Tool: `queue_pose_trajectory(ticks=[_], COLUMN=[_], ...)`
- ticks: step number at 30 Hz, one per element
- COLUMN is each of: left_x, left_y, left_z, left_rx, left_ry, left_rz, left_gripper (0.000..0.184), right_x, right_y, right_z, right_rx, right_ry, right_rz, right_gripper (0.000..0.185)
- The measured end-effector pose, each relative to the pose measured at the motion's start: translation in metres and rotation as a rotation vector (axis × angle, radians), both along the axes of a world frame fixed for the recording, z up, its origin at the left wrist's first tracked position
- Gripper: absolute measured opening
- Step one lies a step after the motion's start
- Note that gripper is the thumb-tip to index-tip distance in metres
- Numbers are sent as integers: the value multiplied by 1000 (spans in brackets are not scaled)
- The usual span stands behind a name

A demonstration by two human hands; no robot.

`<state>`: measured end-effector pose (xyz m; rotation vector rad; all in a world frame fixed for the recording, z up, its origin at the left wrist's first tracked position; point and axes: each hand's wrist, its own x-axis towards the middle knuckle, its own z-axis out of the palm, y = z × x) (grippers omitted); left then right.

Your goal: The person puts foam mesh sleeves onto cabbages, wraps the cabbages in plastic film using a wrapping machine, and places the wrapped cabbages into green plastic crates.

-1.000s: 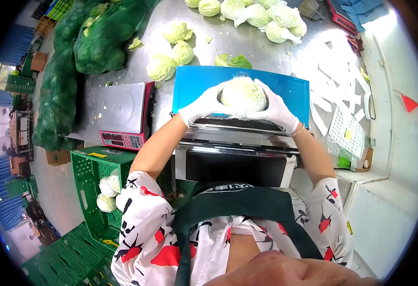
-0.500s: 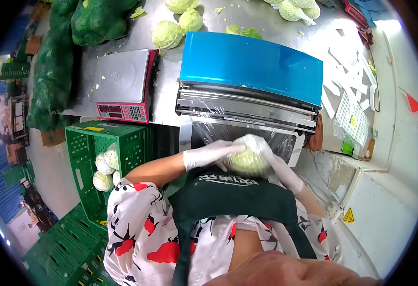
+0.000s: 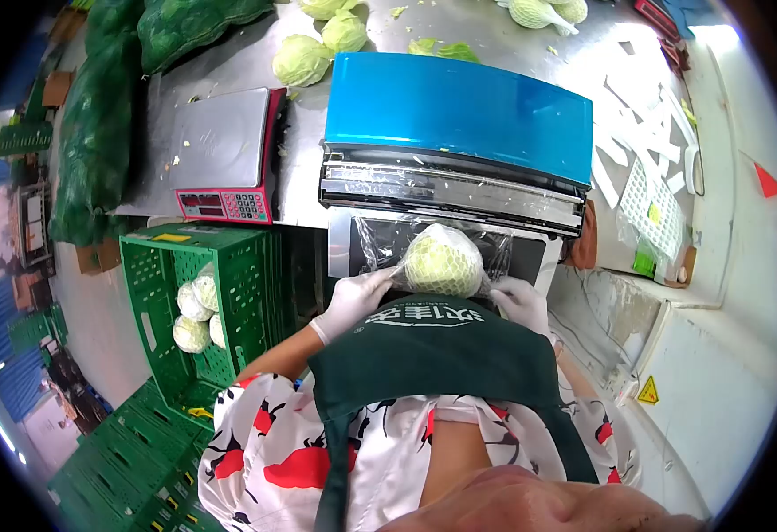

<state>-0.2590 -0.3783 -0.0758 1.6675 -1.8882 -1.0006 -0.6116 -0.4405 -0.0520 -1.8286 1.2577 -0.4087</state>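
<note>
A pale green cabbage (image 3: 443,261) in white foam netting rests on the dark front plate (image 3: 520,255) of the wrapping machine (image 3: 459,111), close to my apron. Clear plastic film (image 3: 376,245) spreads out on both sides of it. My left hand (image 3: 358,300), in a white glove, pinches the film at the left of the cabbage. On the other side my right hand (image 3: 521,304), also gloved, has its fingers closed on the film edge. The machine's blue cover and metal rollers lie beyond the cabbage.
A scale (image 3: 223,151) with a red base stands left of the machine. Below it a green crate (image 3: 225,257) holds several netted cabbages (image 3: 192,334). Loose cabbages (image 3: 302,60) lie behind, green net sacks (image 3: 96,151) at the left, white foam strips (image 3: 615,142) at the right.
The cabbage has come down onto the front plate and turned upright. My hands have let go of it and moved apart to the film at its two sides.
</note>
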Motion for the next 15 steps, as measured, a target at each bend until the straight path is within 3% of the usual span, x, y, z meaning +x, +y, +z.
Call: queue_pose_trajectory(ticks=[2, 5, 6, 7, 8, 9, 10, 11, 13, 14, 15], left_x=[1, 2, 6, 12, 18, 20, 26, 25, 1, -13, -24], left_y=[-4, -24, -27, -20, -14, 0, 19, 20, 32, 38, 37], left_z=[6, 49, 43, 25, 8, -6, -35, -50, -81, -116, -117], left_rx=[-200, 215, 102, 170, 241, 588, 652, 672, 761, 769, 639], left_ry=[-3, 272, 371, 506, 636, 839, 927, 352, 360, 410, 283], left_rz=[51, 366, 372, 379, 393, 554, 357, 2, -70, -61, -158], left_gripper=[41, 33, 31, 29, 30, 23, 29, 27, 23, 23, 23], right_x=[10, 14, 11, 7, -6, -15, -17, -10, 29, 42, 55], right_y=[10, -3, -5, -3, 11, 30, 55, 63, 73, 71, 70], right_z=[7, 20, 22, 25, 6, -23, -55, -64, -75, -96, -116], right_rx=[346, 685, 682, 684, 307, -61, -10, 49, 253, 327, 405], right_ry=[-123, -498, -437, -374, -116, 149, 422, 697, 739, 684, 621], right_rz=[-343, -685, -675, -668, -464, -260, -166, -68, -161, -49, 57], right_gripper=[17, 28, 26, 24, 23, 21, 22, 23, 32, 31, 32])
